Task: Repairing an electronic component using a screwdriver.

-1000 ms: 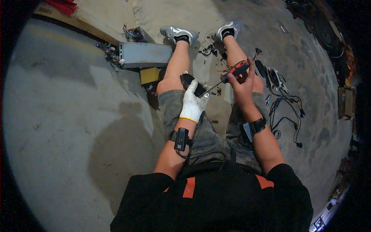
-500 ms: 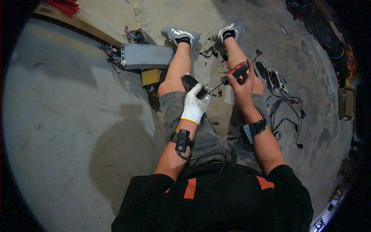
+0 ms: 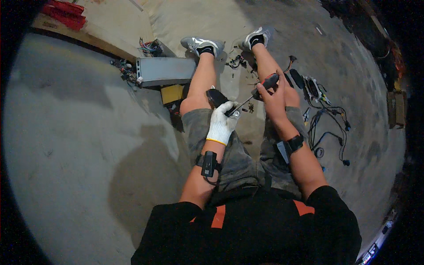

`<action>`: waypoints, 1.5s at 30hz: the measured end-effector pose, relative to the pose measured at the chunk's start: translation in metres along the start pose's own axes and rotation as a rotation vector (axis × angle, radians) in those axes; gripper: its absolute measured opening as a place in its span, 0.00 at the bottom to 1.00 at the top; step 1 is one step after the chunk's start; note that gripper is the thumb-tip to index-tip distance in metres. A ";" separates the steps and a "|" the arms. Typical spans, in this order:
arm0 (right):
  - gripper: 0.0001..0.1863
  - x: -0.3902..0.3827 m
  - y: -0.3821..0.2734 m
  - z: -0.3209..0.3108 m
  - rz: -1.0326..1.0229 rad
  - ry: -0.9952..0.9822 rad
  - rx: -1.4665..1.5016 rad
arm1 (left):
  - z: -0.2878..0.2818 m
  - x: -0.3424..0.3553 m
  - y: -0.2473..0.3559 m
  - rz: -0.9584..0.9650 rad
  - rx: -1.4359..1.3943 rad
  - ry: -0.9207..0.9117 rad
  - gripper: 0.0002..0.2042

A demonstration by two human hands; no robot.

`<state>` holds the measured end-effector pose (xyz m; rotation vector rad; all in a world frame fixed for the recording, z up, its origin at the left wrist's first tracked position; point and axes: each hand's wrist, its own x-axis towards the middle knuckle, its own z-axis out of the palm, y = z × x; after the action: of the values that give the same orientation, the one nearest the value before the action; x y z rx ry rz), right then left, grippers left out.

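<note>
My left hand, in a white knit glove, is closed around a black part above my left thigh; its exact kind cannot be made out. My bare right hand grips a screwdriver by its red and black handle. The metal shaft slants down to the left, and its tip reaches the black part beside my gloved fingers. Whether the tip sits in a screw is too small to tell. Several small dark pieces lie on the floor between my legs.
To the left stand a grey metal box and a yellow block. Cut wires with connectors lie beside the box. On the right are a black wiring harness, a silver connector housing and a tape roll.
The screwdriver handle and my right hand have shifted slightly left and turned a little. My left hand keeps its hold on the black part. The whole view has tilted slightly.
</note>
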<state>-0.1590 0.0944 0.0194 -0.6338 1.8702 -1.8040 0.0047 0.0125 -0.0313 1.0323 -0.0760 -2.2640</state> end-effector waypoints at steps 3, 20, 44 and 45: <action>0.46 -0.001 0.001 0.000 -0.028 0.025 -0.066 | -0.004 0.004 0.000 -0.045 0.007 -0.020 0.09; 0.30 -0.004 0.009 -0.003 -0.263 -0.129 0.165 | -0.005 0.007 -0.005 0.037 0.135 0.053 0.05; 0.24 0.005 -0.005 -0.018 0.002 -0.119 0.270 | 0.009 -0.011 0.002 0.041 0.156 0.159 0.11; 0.24 0.007 0.001 -0.021 0.000 -0.124 0.199 | 0.012 -0.011 0.001 0.047 0.169 0.166 0.11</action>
<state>-0.1779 0.1064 0.0190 -0.6563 1.5862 -1.8767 0.0027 0.0158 -0.0154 1.2896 -0.2216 -2.1495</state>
